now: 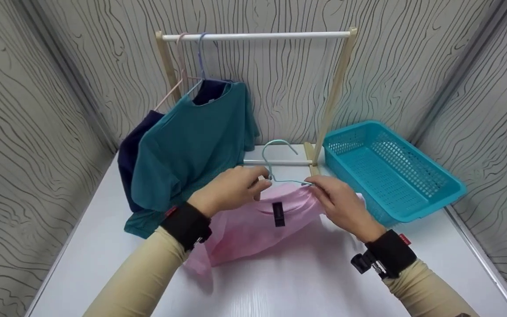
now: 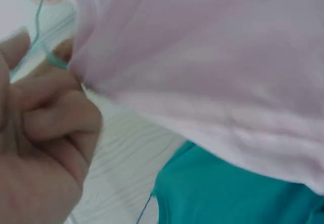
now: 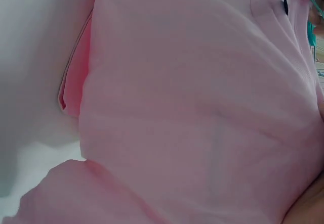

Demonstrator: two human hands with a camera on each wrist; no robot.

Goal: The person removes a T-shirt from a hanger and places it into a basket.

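A pink shirt [image 1: 258, 229] with a black neck label [image 1: 278, 214] hangs between the two hands, a light teal hanger [image 1: 267, 156] at its neckline with the hook upward. My right hand [image 1: 343, 204] grips the shirt at one shoulder, together with the hanger's arm. My left hand [image 1: 231, 189] is at the other side of the neckline, near the base of the hook. In the left wrist view its curled fingers [image 2: 61, 118] hold the cloth's edge, and the thumb stands apart. The right wrist view is mostly filled by pink cloth [image 3: 192, 102]; the right fingertips are hidden there.
A rack with a white rod [image 1: 258, 36] and wooden posts stands at the back. On its left hang a teal shirt [image 1: 196, 141] and a dark navy garment [image 1: 132, 163], on a purple and a pink hanger. A turquoise basket [image 1: 412, 215] sits at the right.
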